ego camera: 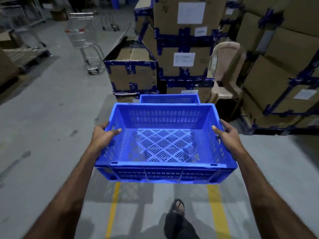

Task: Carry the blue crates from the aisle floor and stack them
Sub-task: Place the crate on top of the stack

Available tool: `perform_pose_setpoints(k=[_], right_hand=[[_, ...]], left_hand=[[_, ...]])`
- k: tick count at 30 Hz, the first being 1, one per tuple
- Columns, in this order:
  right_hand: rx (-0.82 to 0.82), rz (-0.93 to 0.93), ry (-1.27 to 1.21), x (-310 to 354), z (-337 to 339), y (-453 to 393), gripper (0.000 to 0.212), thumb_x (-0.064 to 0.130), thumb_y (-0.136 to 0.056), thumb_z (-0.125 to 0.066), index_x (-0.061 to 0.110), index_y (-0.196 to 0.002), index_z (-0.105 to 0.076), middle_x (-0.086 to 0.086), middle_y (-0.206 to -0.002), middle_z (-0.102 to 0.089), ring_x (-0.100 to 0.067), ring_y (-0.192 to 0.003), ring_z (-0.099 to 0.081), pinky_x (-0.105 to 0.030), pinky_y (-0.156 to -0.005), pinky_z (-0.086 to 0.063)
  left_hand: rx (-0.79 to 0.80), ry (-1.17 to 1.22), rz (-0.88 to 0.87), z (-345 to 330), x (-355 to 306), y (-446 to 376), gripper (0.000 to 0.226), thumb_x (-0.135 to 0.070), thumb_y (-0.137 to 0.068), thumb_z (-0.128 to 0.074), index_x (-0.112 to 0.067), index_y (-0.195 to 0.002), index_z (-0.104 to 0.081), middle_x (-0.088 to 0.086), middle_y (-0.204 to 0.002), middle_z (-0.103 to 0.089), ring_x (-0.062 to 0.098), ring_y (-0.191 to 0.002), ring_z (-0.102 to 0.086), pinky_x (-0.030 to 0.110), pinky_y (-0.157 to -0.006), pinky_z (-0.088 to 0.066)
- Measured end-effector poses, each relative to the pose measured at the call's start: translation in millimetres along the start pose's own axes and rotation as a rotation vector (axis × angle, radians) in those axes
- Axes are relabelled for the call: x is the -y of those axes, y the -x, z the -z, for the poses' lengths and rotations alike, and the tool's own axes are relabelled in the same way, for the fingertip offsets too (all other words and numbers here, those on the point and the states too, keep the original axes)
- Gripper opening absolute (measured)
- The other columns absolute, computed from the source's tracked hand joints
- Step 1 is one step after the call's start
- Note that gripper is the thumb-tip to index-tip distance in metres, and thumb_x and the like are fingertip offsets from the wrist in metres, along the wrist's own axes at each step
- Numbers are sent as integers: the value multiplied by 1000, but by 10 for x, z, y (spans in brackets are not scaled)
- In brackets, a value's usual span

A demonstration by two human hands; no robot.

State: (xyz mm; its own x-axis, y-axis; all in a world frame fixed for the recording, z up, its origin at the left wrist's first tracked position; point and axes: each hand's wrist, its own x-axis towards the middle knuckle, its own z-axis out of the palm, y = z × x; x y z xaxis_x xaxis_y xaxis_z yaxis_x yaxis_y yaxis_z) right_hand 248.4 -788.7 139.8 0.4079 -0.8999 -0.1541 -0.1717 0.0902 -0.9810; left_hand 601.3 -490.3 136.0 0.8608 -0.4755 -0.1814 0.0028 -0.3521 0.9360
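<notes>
Both hands, left (103, 135) and right (227, 133), are closed on the side rims of an empty crate (164, 144), so I carry it level. Beyond the hands a second crate (170, 99) waits, probably the stack.

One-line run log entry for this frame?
phase: carrying | left hand: gripping crate | right hand: gripping crate | crate: empty | ahead: second blue crate

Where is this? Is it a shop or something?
Probably a warehouse or a shop's stockroom. Tall stacks of taped cardboard boxes line the aisle, yellow lines are painted on the concrete floor, and a metal trolley stands further back.
</notes>
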Motion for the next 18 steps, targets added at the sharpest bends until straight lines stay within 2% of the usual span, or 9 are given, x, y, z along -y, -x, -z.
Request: perform_pose_setpoints(k=[2, 3, 6, 9, 10, 12, 14, 16, 18], right_hand=[[-4, -4, -19, 10, -29, -304, 40, 22, -98, -70, 32, -134, -55, 11, -99, -70, 2, -54, -67, -18, -48, -52], [-12, -8, -23, 40, -53, -449, 48, 24, -98, -71, 28, -142, -54, 8, -102, -70, 2, -56, -68, -18, -48, -52], [-16, 4, -45, 122, -120, -924, 57, 25, -97, -72, 21, -150, -51, 6, -105, -70, 3, -62, -69, -17, -51, -52], [-15, 15, -57, 209, -216, -1401, 66, 28, -95, -74, 18, -154, -46, -7, -131, -67, -6, -84, -71, -20, -63, -55], [-6, 19, -63, 246, -241, -1559, 66, 27, -96, -74, 18, -154, -46, -7, -130, -66, -5, -81, -71, -19, -61, -55], [16, 31, -78, 341, -308, -1828, 65, 26, -96, -73, 18, -154, -45, -4, -121, -68, -4, -78, -72, -23, -61, -58], [25, 29, -78, 353, -357, -2089, 67, 27, -96, -74, 19, -155, -45, -5, -127, -68, -16, -93, -73, -35, -76, -61], [27, 34, -66, 345, -406, -2270, 65, 27, -96, -74, 20, -155, -45, -6, -128, -67, -18, -96, -71, -34, -77, -60], [6, 28, -53, 325, -452, -2436, 65, 25, -96, -73, 18, -155, -46, -6, -126, -66, -12, -87, -69, -25, -67, -58]], left_hand=[[4, 6, -16, -131, -141, -228, 56, -22, -83, -87, -28, -132, -59, 3, -115, -71, 12, -75, -65, 28, -78, -49], [2, -10, -22, -185, -201, -384, 64, -25, -82, -87, -22, -140, -60, 6, -117, -72, 13, -76, -67, 29, -77, -49], [-6, -52, -19, -313, -399, -853, 85, -39, -71, -91, -13, -146, -59, 17, -127, -72, 23, -101, -72, 29, -73, -54], [-30, -65, 2, -427, -591, -1230, 91, -47, -64, -91, -14, -144, -61, 12, -124, -74, 23, -103, -73, 33, -76, -57], [-36, -63, -4, -480, -662, -1324, 86, -48, -62, -90, -15, -137, -65, 10, -120, -76, 23, -100, -74, 34, -77, -58], [-41, -61, -2, -578, -774, -1485, 47, -34, -76, -89, -20, -117, -73, 6, -109, -79, 22, -91, -76, 36, -77, -59], [-37, -57, -7, -670, -798, -1676, 20, -22, -85, -85, -26, -101, -74, -2, -98, -80, 20, -84, -77, 41, -79, -63], [-37, -53, -8, -752, -785, -1822, 18, -20, -85, -85, -27, -99, -75, -4, -96, -81, 16, -80, -78, 43, -79, -64], [-46, -54, 3, -819, -804, -1985, 22, -18, -85, -84, -24, -105, -77, -2, -99, -81, 13, -75, -76, 42, -78, -63]])
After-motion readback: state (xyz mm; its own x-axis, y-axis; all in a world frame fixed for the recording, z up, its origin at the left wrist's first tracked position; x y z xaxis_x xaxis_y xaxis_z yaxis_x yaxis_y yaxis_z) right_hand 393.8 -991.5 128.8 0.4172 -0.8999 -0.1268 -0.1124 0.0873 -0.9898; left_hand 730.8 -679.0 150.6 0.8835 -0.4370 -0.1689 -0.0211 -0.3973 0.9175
